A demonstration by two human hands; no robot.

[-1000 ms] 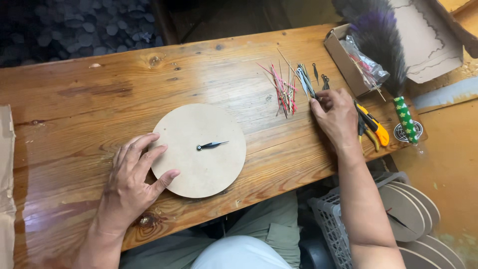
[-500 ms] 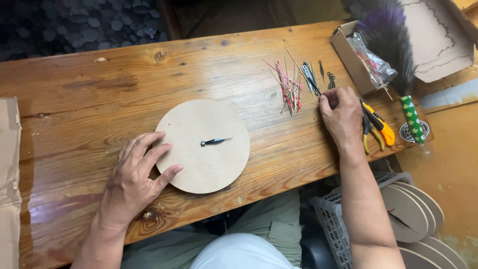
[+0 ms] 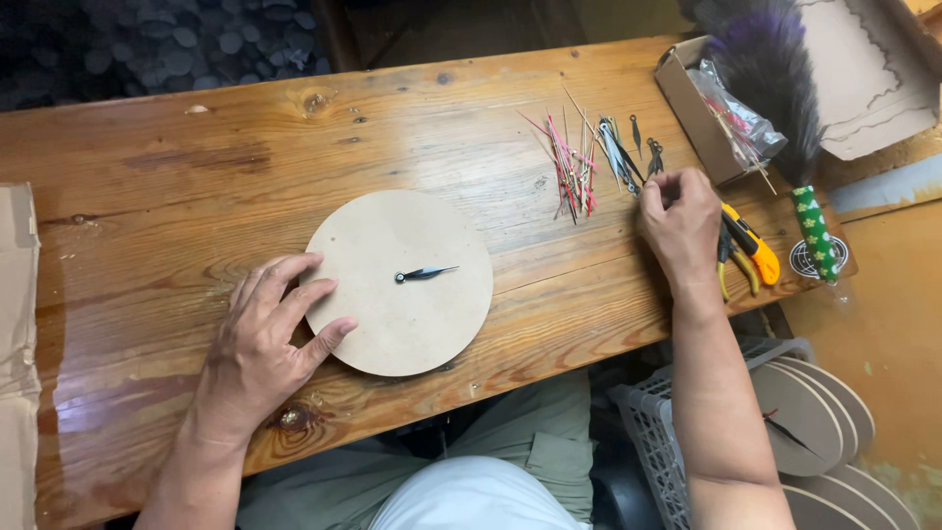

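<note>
Both hands work apart: left hand (image 3: 263, 344) flat on one round disc (image 3: 397, 283), right hand (image 3: 679, 221) pinching among loose clock hands (image 3: 628, 157).

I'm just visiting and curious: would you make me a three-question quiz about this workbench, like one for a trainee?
1. True or false: the left hand rests on the edge of the round wooden disc.
2. What is the right hand reaching into? A) the cardboard box B) the small dark clock hands on the table C) the feather duster
3. What sits at the disc's centre?

Key: 1 true. 2 B. 3 One dark clock hand, pointing right.
</note>
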